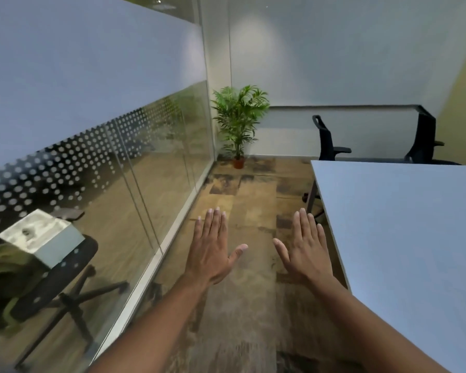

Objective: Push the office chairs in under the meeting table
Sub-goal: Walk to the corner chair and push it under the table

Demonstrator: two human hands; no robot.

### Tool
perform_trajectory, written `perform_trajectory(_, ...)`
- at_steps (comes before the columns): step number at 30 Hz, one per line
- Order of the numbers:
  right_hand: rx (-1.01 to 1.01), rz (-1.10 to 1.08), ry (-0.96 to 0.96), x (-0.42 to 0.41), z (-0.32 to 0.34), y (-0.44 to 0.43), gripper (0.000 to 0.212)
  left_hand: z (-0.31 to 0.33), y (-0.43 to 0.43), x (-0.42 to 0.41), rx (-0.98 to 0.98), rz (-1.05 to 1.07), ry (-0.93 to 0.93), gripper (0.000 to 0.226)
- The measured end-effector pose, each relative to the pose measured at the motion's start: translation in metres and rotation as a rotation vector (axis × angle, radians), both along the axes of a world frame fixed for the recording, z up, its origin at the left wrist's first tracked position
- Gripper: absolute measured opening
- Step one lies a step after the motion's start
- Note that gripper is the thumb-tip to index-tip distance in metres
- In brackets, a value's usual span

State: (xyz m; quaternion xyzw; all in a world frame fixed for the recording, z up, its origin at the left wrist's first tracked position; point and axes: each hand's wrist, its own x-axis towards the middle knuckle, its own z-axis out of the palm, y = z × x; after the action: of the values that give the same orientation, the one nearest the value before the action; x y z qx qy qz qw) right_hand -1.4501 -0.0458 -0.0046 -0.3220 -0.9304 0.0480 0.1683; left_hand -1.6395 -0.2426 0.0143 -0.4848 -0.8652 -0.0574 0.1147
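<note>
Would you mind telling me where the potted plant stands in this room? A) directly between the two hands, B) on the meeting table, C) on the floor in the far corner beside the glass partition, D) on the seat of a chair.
C: the potted plant sits on the floor in the far corner, where the glass partition meets the back wall.

Black chairs point(331, 141) behind white table point(404, 224)

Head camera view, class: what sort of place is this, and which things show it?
Most likely an office meeting room: a long pale table, black office chairs at its far end, a frosted, dotted glass partition and a potted plant.
</note>
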Motion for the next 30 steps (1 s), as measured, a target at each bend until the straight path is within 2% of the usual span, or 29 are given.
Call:
perform_trajectory(9,0.003,-0.103,-0.021,-0.124,-0.016,0.135,0.094,-0.021,0.166,-0.137,0.04,-0.146,-0.014,0.108)
perform_trajectory(15,-0.039,-0.104,-0.032,-0.201,-0.027,0.257,0.096,-0.036,0.295,-0.225,0.037,-0.167,-0.052,0.107)
perform_trajectory(20,0.003,-0.121,-0.052,-0.262,-0.016,0.358,0.095,-0.032,0.403,-0.293,0.012,-0.179,-0.078,0.108)
perform_trajectory(30,0.014,-0.196,-0.025,-0.393,-0.034,0.574,0.093,-0.046,0.632,-0.43,0.034,-0.29,-0.03,0.103)
